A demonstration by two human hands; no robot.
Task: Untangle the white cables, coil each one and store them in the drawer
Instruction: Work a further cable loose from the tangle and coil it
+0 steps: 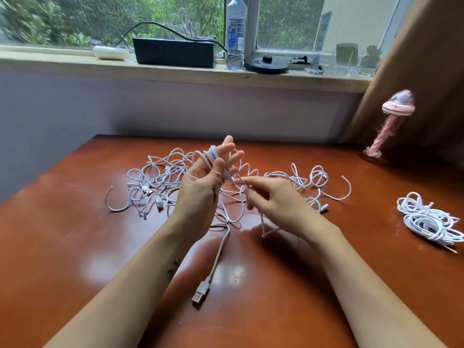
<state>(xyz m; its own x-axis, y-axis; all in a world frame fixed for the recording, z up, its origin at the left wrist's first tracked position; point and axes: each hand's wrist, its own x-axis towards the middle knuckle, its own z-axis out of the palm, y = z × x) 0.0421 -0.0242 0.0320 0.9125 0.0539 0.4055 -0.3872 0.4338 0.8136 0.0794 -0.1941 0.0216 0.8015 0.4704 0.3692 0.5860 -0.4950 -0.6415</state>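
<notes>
I have both hands raised over the wooden table (75, 247), close together. My left hand (200, 184) is palm toward me, its fingers (227, 146) nearly straight and pointing up. A white cable (221, 249) is looped several times around them, and the thumb is folded in against the loops, pinning them. My right hand (272, 198), just to the right of the left, is loosely curled. Its thumb and forefinger pinch a strand of that same cable, which runs across to the left hand's fingers.

From below the left hand the cable drops to the table and trails toward me, ending in a USB plug (200, 293) that lies flat between my forearms. The tangle of white cables (160, 177) lies on the table behind both hands, spreading out past each side, with loose ends curling up at its left and right edges. Well out to the right of the right hand lies a coiled bundle (426, 221) of white cable.

Beyond the right hand, by the curtain, stands a pink jellyfish-shaped lamp (398, 109). On the windowsill past both hands are a water bottle (235, 33) and a black box (173, 52).
</notes>
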